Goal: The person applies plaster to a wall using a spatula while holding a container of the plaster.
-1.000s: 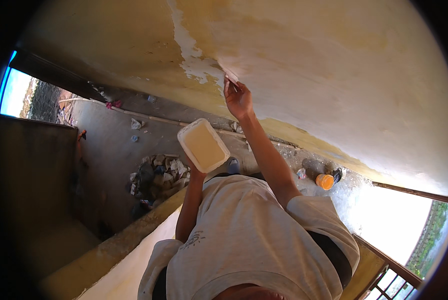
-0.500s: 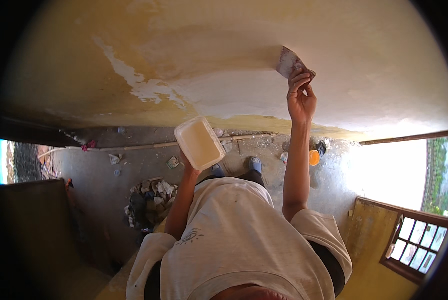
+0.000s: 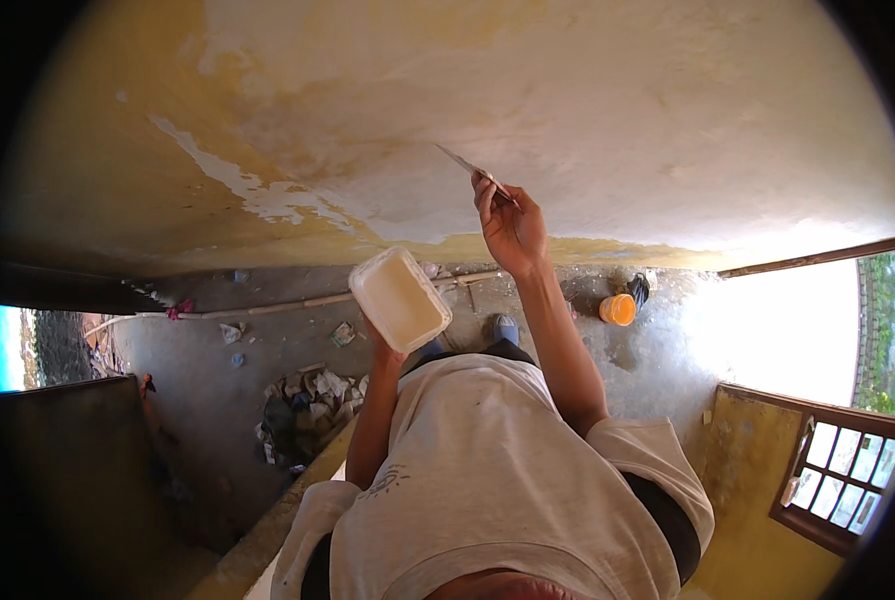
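A white rectangular tub (image 3: 400,298) holding a cream substance is in my left hand (image 3: 388,343), low in front of me, with the fingers mostly hidden beneath it. My right hand (image 3: 511,222) grips a thin flat scraper (image 3: 460,160), seen nearly edge-on and raised toward the wall (image 3: 648,120); whether the blade touches the surface I cannot tell. The wall is yellow with pale, smeared areas and a jagged flaked patch (image 3: 258,198) left of the scraper.
Along the wall's foot lies a long pole (image 3: 328,298). An orange bucket (image 3: 617,310) stands right of my feet. A debris pile (image 3: 308,408) lies lower left. A framed window (image 3: 838,475) is at lower right, a bright opening (image 3: 788,330) above it.
My right hand with the scraper swung rightward, then came back left and slightly down, the blade turning edge-on. The tub stays in my left hand, slightly lower. The view has rotated somewhat.
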Demonstrator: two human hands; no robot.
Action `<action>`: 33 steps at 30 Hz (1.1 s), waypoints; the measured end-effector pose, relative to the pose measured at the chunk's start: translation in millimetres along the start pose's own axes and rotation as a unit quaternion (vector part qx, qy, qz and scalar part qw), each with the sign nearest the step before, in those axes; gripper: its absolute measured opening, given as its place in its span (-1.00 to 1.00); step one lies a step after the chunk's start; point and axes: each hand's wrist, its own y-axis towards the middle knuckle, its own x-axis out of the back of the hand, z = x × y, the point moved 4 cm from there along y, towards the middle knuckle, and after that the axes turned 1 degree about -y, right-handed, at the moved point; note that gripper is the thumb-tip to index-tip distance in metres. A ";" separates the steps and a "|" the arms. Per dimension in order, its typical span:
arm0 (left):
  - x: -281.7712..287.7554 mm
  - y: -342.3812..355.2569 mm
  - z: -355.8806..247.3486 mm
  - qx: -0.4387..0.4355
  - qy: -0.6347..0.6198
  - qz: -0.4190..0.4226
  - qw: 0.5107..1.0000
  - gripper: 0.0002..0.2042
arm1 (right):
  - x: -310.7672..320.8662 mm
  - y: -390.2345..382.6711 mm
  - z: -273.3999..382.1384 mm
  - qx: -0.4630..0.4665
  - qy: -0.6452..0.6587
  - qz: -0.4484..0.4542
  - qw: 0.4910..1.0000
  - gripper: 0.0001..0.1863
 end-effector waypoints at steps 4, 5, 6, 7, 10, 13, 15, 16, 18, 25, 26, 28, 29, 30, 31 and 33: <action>-5.4 0.8 11.5 -0.025 -0.057 0.053 0.997 -0.29 | -46.5 18.2 55.8 -0.003 0.105 0.039 0.994 -0.68; -3.9 0.8 13.8 -0.045 -0.040 0.064 0.996 -0.27 | -66.4 10.3 72.3 -0.023 0.146 0.063 0.987 -0.70; -6.4 2.7 16.9 -0.049 -0.041 0.062 0.996 -0.27 | -85.9 -1.7 86.5 -0.023 0.168 0.059 0.984 -0.70; -10.3 6.1 21.6 -0.045 -0.029 0.044 0.998 -0.26 | -101.6 -17.5 98.0 -0.012 0.161 0.075 0.984 -0.69; -13.5 4.8 31.8 -0.038 -0.052 0.003 0.998 -0.26 | -125.5 -60.4 116.8 0.034 0.150 0.167 0.974 -0.57; 7.8 -2.7 31.7 -0.066 -0.077 -0.031 0.994 -0.27 | -123.4 -82.0 99.5 0.122 -0.003 0.228 0.966 -0.52; 39.2 -8.2 27.1 -0.112 -0.055 -0.050 0.991 -0.28 | -98.2 -77.7 77.6 0.075 -0.023 0.188 0.979 -0.52; 54.4 -14.4 23.1 -0.136 -0.043 -0.062 0.988 -0.28 | -81.1 -69.4 61.1 0.052 -0.063 0.145 0.986 -0.55; 65.6 -28.2 12.0 -0.165 -0.028 -0.080 0.983 -0.29 | -31.3 -44.9 31.4 0.006 -0.156 0.020 0.987 -0.63; 39.2 -76.6 -36.4 -0.353 0.209 -0.076 0.909 -0.32 | 121.9 75.2 -103.6 -0.181 -0.184 -0.078 0.963 -0.76; 41.3 -84.6 -43.3 -0.361 0.151 -0.082 0.917 -0.25 | 136.5 87.7 -122.4 -0.194 -0.199 -0.096 0.956 -0.76; 51.8 -100.6 -60.5 -0.419 0.318 -0.128 0.841 -0.14 | 151.1 110.8 -153.4 -0.213 -0.209 -0.110 0.948 -0.76; 58.7 -114.9 -67.4 -0.436 0.427 -0.158 0.777 -0.12 | 161.5 119.0 -175.2 -0.222 -0.211 -0.112 0.945 -0.74; 57.9 -119.0 -73.8 -0.446 0.524 -0.179 0.703 -0.11 | 166.0 129.5 -184.1 -0.215 -0.214 -0.113 0.946 -0.72; 61.8 -119.6 -79.0 -0.440 0.460 -0.156 0.756 -0.31 | 169.0 140.4 -191.7 -0.218 -0.211 -0.112 0.946 -0.72; 54.2 -123.5 -85.3 -0.434 0.393 -0.137 0.799 -0.41 | 166.8 155.8 -201.0 -0.190 -0.133 -0.081 0.969 -0.66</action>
